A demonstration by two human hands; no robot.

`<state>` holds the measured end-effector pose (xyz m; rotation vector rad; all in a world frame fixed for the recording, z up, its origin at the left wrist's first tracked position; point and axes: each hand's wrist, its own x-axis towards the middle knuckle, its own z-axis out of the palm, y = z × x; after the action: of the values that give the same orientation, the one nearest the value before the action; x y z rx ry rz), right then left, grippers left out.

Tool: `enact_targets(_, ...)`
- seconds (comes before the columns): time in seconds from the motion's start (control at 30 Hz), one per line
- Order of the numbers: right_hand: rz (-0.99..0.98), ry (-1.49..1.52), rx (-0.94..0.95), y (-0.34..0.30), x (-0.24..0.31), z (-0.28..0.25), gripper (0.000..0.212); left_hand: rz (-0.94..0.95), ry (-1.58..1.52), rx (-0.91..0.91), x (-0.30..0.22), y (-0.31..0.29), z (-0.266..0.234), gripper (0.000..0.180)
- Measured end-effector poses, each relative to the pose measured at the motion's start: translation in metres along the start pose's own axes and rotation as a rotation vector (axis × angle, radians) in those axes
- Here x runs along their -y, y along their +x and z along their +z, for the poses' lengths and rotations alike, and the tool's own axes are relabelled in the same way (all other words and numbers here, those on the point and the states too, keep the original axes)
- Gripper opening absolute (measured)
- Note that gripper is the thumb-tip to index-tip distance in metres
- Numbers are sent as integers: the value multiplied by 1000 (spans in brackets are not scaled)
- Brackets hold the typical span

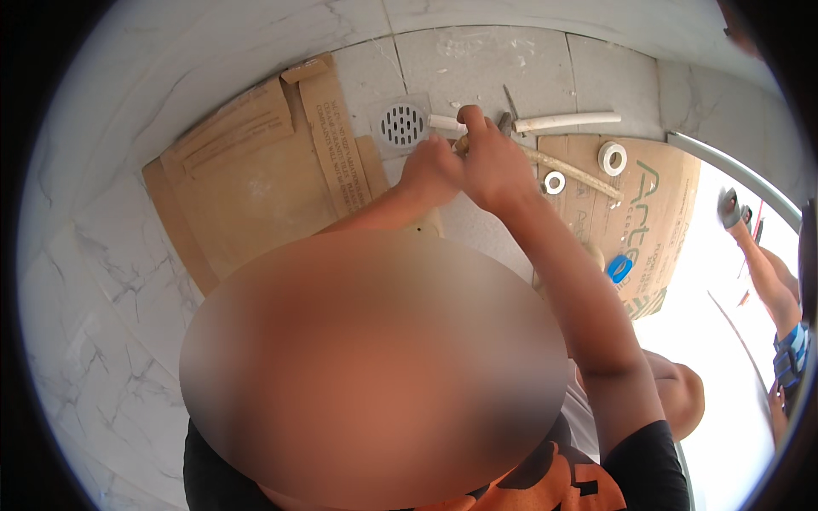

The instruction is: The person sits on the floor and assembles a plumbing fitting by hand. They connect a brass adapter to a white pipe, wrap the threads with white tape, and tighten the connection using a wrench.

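In front of me my two hands meet over the floor, fingers closed. Between them shows a small brass-coloured piece (461, 146), mostly covered by the fingers; its kind I cannot make out. My left hand (433, 170) pinches it from the left. My right hand (496, 166) closes round it from the right, its index finger bent on top. A short white pipe (445, 122) lies just beyond the fingertips; whether it touches them I cannot tell. By the right knuckles is a dark tool end (505, 124). A beige pipe (575, 171) runs out to the right behind the right hand.
A round floor drain (402, 125) sits beside flattened cardboard (256, 183). Another white pipe (569, 122) lies at the back. On the right-hand cardboard (656, 221) are white tape rolls (612, 159) and a blue ring (619, 268). Another person's leg (761, 268) shows far right.
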<state>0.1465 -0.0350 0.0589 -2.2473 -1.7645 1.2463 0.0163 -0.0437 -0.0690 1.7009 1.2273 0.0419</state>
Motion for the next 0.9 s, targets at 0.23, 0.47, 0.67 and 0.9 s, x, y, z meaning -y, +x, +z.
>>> enact_targets(0.23, 88, 19, -262, 33, 7, 22, 66, -56, 182, -124, -3, 30, -5, 32)
enact_targets(0.47, -99, 151, -204, 6, -2, 3, 62, 70, -361, 389, -3, 2, -78, 31)
enact_targets(0.67, -544, 185, -26, -40, -4, -37, 63, 202, -797, 1128, -31, -17, -94, 30)
enact_targets(0.9, -851, 59, -54, -59, 11, -57, 65, 205, -1003, 1174, -54, -39, -71, 30)
